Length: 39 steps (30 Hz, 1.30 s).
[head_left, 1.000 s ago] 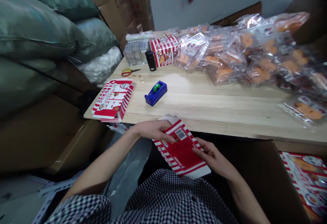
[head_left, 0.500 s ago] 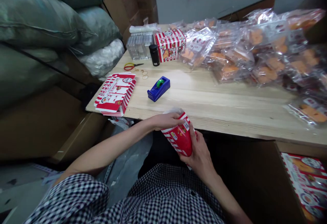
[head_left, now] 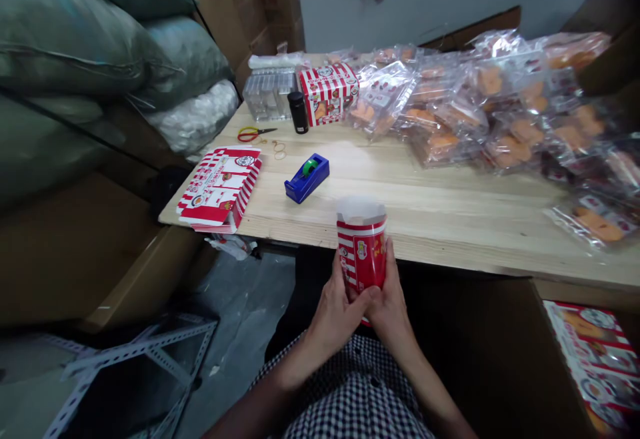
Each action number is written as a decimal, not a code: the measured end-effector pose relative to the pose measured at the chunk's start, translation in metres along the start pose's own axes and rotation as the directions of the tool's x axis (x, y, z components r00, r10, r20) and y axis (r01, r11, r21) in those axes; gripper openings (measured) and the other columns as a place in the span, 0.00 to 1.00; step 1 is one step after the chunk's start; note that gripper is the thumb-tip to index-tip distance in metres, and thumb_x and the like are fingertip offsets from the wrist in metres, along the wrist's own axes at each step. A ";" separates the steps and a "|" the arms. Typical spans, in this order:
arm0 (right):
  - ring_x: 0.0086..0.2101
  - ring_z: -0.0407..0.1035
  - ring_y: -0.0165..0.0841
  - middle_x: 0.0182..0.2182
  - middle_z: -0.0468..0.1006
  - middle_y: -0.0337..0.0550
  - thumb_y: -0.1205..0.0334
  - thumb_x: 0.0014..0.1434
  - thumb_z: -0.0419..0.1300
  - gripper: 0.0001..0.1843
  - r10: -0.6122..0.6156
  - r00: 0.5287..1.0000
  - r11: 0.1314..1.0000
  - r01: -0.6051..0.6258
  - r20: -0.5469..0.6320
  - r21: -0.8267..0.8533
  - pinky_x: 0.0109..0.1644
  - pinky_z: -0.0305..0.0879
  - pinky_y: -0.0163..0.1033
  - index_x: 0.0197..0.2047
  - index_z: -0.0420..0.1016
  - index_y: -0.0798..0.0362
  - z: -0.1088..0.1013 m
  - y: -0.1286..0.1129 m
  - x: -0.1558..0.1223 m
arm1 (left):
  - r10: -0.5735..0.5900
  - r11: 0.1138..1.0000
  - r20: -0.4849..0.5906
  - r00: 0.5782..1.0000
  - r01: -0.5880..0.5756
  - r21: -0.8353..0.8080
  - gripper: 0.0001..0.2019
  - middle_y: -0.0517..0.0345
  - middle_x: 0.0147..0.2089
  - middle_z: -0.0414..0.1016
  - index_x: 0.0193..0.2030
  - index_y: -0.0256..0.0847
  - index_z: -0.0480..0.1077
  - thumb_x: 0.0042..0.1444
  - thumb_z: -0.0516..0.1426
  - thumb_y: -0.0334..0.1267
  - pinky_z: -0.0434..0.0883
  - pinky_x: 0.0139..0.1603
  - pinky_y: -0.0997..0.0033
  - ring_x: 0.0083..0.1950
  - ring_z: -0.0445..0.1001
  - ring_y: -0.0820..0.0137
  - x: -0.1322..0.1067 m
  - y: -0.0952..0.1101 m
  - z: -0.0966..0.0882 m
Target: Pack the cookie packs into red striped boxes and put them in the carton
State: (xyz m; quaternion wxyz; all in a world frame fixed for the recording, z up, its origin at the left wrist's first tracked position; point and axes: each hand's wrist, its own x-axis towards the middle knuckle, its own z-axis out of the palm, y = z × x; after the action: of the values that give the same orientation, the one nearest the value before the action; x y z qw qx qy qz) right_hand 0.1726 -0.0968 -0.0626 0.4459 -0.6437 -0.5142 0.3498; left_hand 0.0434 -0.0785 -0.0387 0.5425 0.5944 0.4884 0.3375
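Observation:
A red-and-white printed carton [head_left: 367,252] stands roughly upright just in front of the table's near edge, its pale flap pointing up. My left hand [head_left: 334,309] wraps its left side and lower part. On its right side and lower front is my right hand [head_left: 393,305], closed round it, the thumbs close together. The carton's back and underside are hidden. Beyond it on the table sits a blue tape dispenser [head_left: 307,179] with a green roll. To the left lies a stack of flattened striped cartons [head_left: 220,189].
Bagged orange pieces [head_left: 440,119] pile up across the table's right and back. A striped box [head_left: 327,95], black bottle [head_left: 299,113], clear plastic containers [head_left: 270,92] and scissors [head_left: 255,134] stand or lie at back left. An open cardboard box [head_left: 500,352] is below right.
The carton has turned from tilted to upright. My left hand has moved from its upper end down to its lower left side. My right hand still holds it.

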 end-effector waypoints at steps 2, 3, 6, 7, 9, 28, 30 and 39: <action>0.61 0.63 0.52 0.64 0.58 0.60 0.55 0.57 0.66 0.59 0.002 1.000 1.000 -0.003 -0.023 -0.025 0.58 0.68 0.59 0.76 0.25 0.47 0.004 -0.008 -0.005 | -0.030 0.999 -0.028 0.999 0.028 -0.046 0.39 0.45 0.64 0.71 0.72 0.42 0.51 0.59 0.62 0.47 0.71 0.62 0.57 0.61 0.74 0.59 0.003 0.008 0.005; 0.60 0.64 0.52 0.63 0.58 0.60 0.55 0.57 0.66 0.60 0.002 0.999 0.999 -0.003 -0.037 -0.032 0.58 0.68 0.60 0.75 0.24 0.46 0.006 -0.011 -0.007 | -0.033 0.998 -0.032 0.999 0.031 -0.054 0.39 0.46 0.63 0.72 0.71 0.43 0.52 0.57 0.64 0.47 0.71 0.61 0.58 0.59 0.75 0.59 0.006 0.013 0.005; 0.59 0.63 0.51 0.62 0.55 0.58 0.57 0.58 0.65 0.61 -0.024 0.998 0.998 0.021 -0.059 -0.054 0.59 0.67 0.62 0.75 0.19 0.43 0.005 -0.019 -0.011 | -0.006 0.997 0.015 1.000 0.007 -0.078 0.31 0.49 0.59 0.76 0.66 0.43 0.61 0.58 0.63 0.46 0.73 0.58 0.60 0.55 0.77 0.60 0.010 0.022 0.002; 0.60 0.62 0.52 0.62 0.53 0.58 0.57 0.56 0.67 0.63 -0.027 0.998 0.998 0.023 -0.063 -0.060 0.59 0.67 0.62 0.75 0.20 0.43 0.003 -0.020 -0.011 | -0.001 0.996 0.034 0.999 0.004 -0.090 0.26 0.50 0.57 0.77 0.63 0.43 0.64 0.60 0.61 0.46 0.74 0.56 0.61 0.53 0.78 0.61 0.010 0.022 0.000; 0.61 0.60 0.53 0.63 0.52 0.57 0.58 0.51 0.71 0.67 -0.010 1.000 1.000 0.009 -0.017 -0.025 0.58 0.68 0.62 0.75 0.23 0.42 -0.003 -0.022 -0.011 | -0.024 0.993 0.026 0.999 0.027 -0.116 0.17 0.52 0.52 0.80 0.56 0.42 0.71 0.63 0.58 0.46 0.76 0.51 0.63 0.47 0.80 0.62 0.012 0.019 -0.006; 0.35 0.81 0.39 0.39 0.86 0.44 0.58 0.48 0.76 0.24 0.261 0.939 0.701 -0.344 0.223 0.624 0.43 0.78 0.43 0.47 0.76 0.51 -0.027 0.035 0.014 | -0.023 0.967 0.126 0.992 0.054 -0.250 0.25 0.46 0.55 0.78 0.61 0.39 0.69 0.59 0.62 0.47 0.75 0.53 0.63 0.50 0.78 0.60 0.015 -0.025 -0.033; 0.35 0.81 0.39 0.39 0.86 0.43 0.59 0.49 0.76 0.24 0.258 0.933 0.699 -0.360 0.252 0.618 0.42 0.78 0.43 0.48 0.75 0.50 -0.026 0.035 0.009 | 0.055 0.948 -0.018 0.998 -0.058 -0.313 0.28 0.47 0.60 0.75 0.65 0.43 0.65 0.59 0.63 0.43 0.71 0.60 0.63 0.57 0.76 0.61 0.018 -0.024 -0.038; 0.39 0.81 0.42 0.42 0.86 0.44 0.59 0.49 0.76 0.22 0.260 0.887 0.715 -0.442 0.381 0.542 0.46 0.77 0.45 0.47 0.78 0.50 -0.024 0.038 -0.009 | 0.042 0.972 -0.046 0.998 -0.051 -0.230 0.16 0.55 0.41 0.80 0.53 0.41 0.76 0.59 0.63 0.40 0.74 0.42 0.74 0.40 0.78 0.69 0.023 -0.023 -0.055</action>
State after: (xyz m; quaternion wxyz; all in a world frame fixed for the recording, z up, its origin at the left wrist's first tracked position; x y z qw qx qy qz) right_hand 0.2055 -0.1134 -0.0892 0.4786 -0.4938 -0.2956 0.6631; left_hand -0.0064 -0.0407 -0.0537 0.5898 0.5315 0.4428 0.4166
